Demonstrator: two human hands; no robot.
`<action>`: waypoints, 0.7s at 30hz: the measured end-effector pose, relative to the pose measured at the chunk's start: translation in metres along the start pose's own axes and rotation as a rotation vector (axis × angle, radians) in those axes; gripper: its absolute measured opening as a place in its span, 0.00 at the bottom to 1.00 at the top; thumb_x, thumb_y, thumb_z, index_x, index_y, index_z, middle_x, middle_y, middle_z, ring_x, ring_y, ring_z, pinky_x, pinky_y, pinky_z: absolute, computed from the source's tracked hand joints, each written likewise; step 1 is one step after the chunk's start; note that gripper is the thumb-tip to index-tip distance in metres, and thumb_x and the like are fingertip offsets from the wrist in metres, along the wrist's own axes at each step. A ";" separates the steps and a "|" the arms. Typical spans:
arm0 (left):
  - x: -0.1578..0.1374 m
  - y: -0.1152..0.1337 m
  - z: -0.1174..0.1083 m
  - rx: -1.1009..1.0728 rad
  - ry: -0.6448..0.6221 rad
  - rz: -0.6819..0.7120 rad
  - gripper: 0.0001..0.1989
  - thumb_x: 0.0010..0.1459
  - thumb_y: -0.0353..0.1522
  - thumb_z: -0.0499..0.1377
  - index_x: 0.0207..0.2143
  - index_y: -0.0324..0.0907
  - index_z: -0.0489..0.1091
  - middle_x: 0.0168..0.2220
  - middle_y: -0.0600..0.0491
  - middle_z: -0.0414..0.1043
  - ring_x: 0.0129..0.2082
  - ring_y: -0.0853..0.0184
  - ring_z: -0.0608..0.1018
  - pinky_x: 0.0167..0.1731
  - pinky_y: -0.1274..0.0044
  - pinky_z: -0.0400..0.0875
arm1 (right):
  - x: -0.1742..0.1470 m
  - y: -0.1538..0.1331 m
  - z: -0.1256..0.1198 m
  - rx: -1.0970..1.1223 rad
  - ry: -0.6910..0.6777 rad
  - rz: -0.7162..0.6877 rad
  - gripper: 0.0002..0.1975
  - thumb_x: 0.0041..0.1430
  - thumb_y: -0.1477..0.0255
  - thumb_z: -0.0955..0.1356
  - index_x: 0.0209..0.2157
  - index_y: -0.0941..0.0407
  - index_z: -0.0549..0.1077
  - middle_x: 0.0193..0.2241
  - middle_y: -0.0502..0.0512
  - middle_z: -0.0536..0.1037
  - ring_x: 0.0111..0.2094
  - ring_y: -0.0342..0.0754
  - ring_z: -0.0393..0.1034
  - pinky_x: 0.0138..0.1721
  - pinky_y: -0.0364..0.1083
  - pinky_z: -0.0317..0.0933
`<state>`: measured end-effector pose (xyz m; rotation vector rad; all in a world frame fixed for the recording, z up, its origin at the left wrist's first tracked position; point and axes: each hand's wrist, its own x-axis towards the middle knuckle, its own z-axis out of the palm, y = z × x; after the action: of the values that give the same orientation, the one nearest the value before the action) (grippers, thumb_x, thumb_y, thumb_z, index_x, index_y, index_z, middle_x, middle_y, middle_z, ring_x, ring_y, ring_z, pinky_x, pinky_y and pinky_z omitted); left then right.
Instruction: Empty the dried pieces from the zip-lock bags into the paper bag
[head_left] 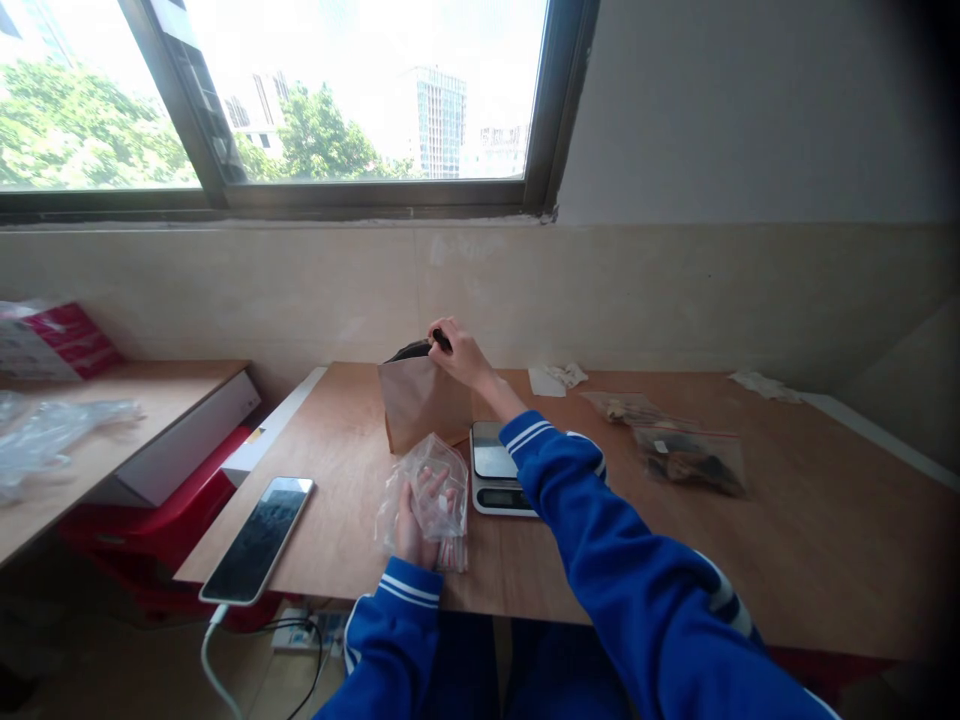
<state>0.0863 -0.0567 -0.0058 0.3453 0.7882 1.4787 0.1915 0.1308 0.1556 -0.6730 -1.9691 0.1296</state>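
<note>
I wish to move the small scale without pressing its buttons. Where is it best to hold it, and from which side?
Probably grip the scale by its two long side edges, coming from above near its front end. It lies flat on the table; the paper bag stands behind it and the right hand reaches over it.

- A clear plastic bag point(426, 490) is held by the left hand point(417, 518) near the front edge of the wooden table point(810, 540).
- The open top of a brown paper bag point(420, 400) is reached by the right hand point(459, 355), where something dark is pinched, though it cannot be identified.
- A digital scale point(495, 470) is set just beside both bags.
- A phone point(259, 538) is laid at the left.
</note>
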 end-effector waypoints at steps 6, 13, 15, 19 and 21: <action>-0.003 0.001 0.005 -0.091 0.051 -0.033 0.15 0.60 0.40 0.52 0.42 0.40 0.68 0.42 0.46 0.76 0.31 0.64 0.78 0.34 0.72 0.74 | -0.001 -0.005 -0.009 -0.003 -0.105 -0.090 0.16 0.55 0.78 0.59 0.44 0.57 0.69 0.42 0.59 0.70 0.45 0.51 0.65 0.49 0.49 0.60; -0.002 0.001 0.006 -0.078 0.075 -0.037 0.14 0.59 0.38 0.54 0.43 0.39 0.68 0.42 0.45 0.76 0.28 0.66 0.78 0.31 0.74 0.74 | -0.002 -0.010 -0.018 -0.035 -0.243 -0.117 0.23 0.56 0.79 0.58 0.53 0.56 0.68 0.49 0.57 0.72 0.50 0.50 0.63 0.55 0.50 0.56; -0.003 0.001 0.007 -0.071 0.090 -0.039 0.13 0.59 0.38 0.54 0.42 0.39 0.68 0.42 0.45 0.77 0.27 0.66 0.78 0.31 0.74 0.74 | -0.001 -0.009 -0.018 -0.049 -0.290 -0.108 0.23 0.57 0.78 0.58 0.53 0.55 0.69 0.49 0.56 0.72 0.50 0.49 0.63 0.55 0.49 0.56; -0.005 0.002 0.007 -0.069 0.061 -0.052 0.12 0.59 0.38 0.53 0.40 0.41 0.69 0.42 0.47 0.77 0.28 0.67 0.77 0.31 0.74 0.73 | -0.001 -0.009 -0.015 -0.070 -0.297 -0.082 0.20 0.63 0.74 0.57 0.54 0.54 0.68 0.52 0.56 0.71 0.52 0.49 0.62 0.55 0.49 0.55; -0.005 0.003 0.006 -0.063 0.034 -0.058 0.12 0.59 0.39 0.53 0.39 0.42 0.69 0.43 0.48 0.76 0.29 0.67 0.77 0.31 0.75 0.73 | -0.003 -0.013 -0.013 -0.089 -0.244 -0.065 0.20 0.64 0.73 0.56 0.55 0.54 0.67 0.52 0.56 0.70 0.52 0.50 0.62 0.54 0.50 0.54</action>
<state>0.0888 -0.0594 0.0019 0.2478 0.7710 1.4546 0.1987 0.1158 0.1641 -0.6752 -2.2399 0.0879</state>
